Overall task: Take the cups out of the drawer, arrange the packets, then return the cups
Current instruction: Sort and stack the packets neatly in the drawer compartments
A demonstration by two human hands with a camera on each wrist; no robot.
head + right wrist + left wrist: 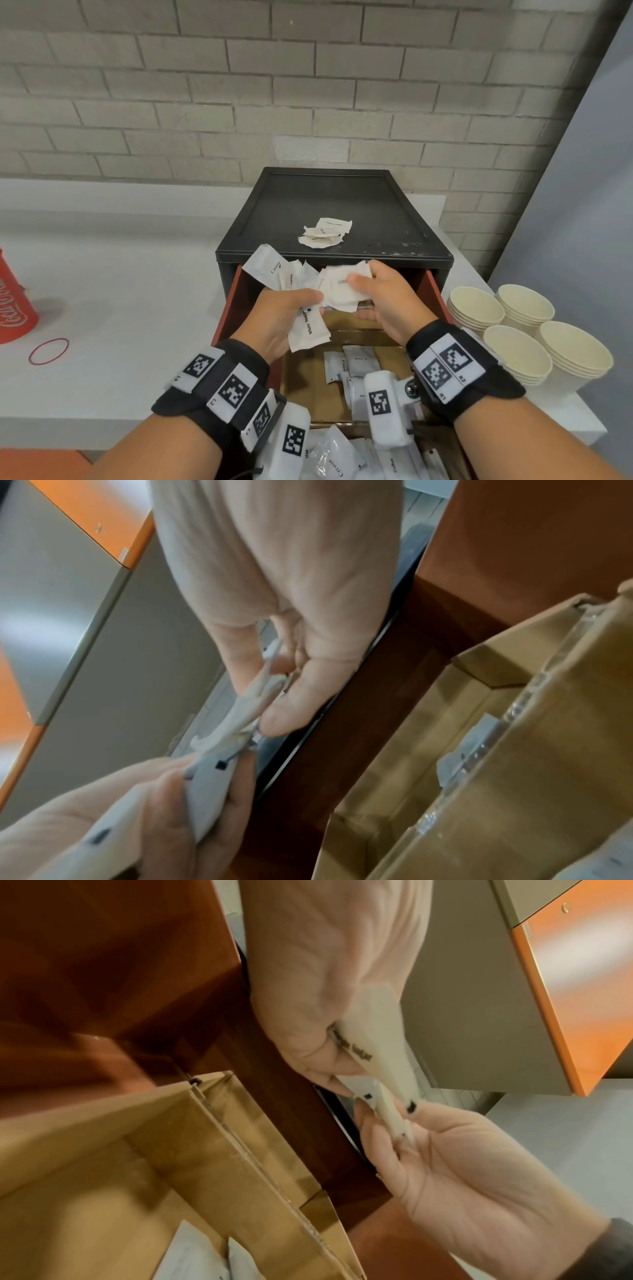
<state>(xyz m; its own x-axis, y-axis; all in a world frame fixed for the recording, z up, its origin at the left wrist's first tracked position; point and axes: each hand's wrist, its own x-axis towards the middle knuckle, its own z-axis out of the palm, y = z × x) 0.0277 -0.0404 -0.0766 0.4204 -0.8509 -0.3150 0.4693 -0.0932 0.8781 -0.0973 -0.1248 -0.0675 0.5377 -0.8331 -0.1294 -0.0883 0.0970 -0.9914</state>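
Over the open red drawer (pixel 228 308), both hands hold white packets. My left hand (pixel 284 315) grips a fanned bunch of packets (pixel 274 274) marked Cream and White Sugar. My right hand (pixel 376 291) pinches a few smaller sugar packets (pixel 342 287) between thumb and fingers, touching the left bunch. In the left wrist view the packets (pixel 373 1042) run from my left palm (pixel 329 993) to the right hand (pixel 445 1164). More packets (pixel 346 363) lie in a cardboard box (pixel 301 377) inside the drawer. Stacks of cream paper cups (pixel 513 329) stand on the counter at right.
A few sugar packets (pixel 323 233) lie on top of the black cabinet (pixel 342 198). A red Coca-Cola container (pixel 13 301) and a red rubber band (pixel 49 351) sit on the white counter (pixel 120 274) at left. A brick wall stands behind.
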